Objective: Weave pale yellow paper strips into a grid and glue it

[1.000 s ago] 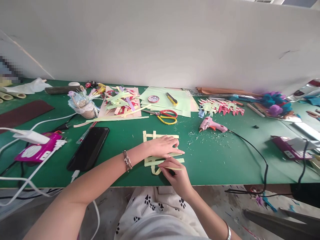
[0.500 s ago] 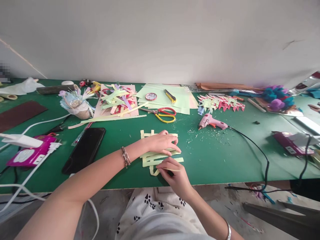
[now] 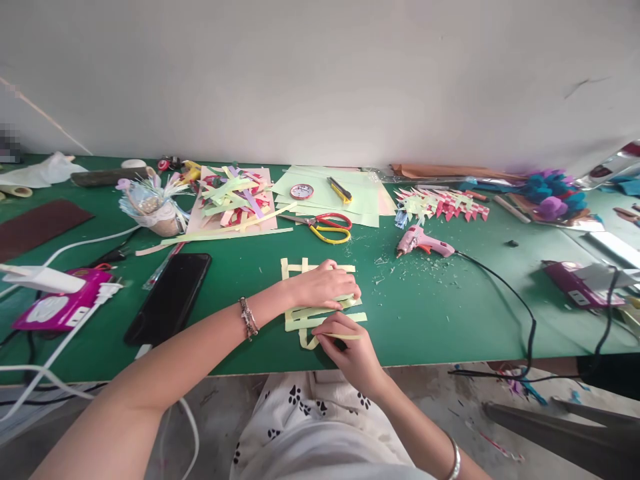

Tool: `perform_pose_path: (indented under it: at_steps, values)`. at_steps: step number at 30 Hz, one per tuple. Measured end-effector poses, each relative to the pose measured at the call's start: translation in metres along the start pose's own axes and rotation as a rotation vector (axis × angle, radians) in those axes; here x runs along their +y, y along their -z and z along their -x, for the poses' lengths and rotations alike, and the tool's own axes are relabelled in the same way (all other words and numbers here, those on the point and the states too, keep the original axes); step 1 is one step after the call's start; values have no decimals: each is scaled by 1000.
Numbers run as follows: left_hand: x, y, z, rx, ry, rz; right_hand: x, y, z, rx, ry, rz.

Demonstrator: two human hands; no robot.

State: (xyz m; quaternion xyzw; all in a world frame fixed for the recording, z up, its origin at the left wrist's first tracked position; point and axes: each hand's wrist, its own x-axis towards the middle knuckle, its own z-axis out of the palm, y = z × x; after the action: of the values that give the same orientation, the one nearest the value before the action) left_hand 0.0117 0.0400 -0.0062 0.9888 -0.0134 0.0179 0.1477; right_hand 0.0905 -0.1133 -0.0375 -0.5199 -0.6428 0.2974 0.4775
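Note:
A lattice of pale yellow-green paper strips (image 3: 300, 320) lies on the green table (image 3: 430, 320) near its front edge. My left hand (image 3: 325, 285) rests palm down on the lattice, fingers together, pressing the strips flat. My right hand (image 3: 350, 347) is just below it, pinching one thin strip (image 3: 345, 337) that sticks out to the right across the lower rows.
A black phone (image 3: 170, 297) lies left of the lattice. Scissors (image 3: 327, 229), a pink glue gun (image 3: 423, 244) with its cord, a pile of coloured strips (image 3: 235, 197), green paper sheets (image 3: 330, 193) and a utility knife (image 3: 341, 190) lie behind. Power strips and cables sit at both sides.
My left hand has drawn its fingers back a little on the lattice. My right hand has shifted slightly up with the thin strip still pinched. The view has drifted a little.

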Motion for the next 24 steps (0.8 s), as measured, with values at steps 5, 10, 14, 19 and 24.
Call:
perform_pose_path:
  at_steps: [5,10,14,19,24]
  values:
    - [3,0,0,1,15,29,0,0,0,1,2,8]
    - [9,-5,2,-3,51,109,1,-1,0,3,0,-5]
    - [12,-5,2,16,84,277,1,0,1,13,5,-14]
    - [12,3,8,94,178,568,-1,1,3,55,22,-32]
    - [12,9,28,212,234,860,-5,4,3,41,22,-77]
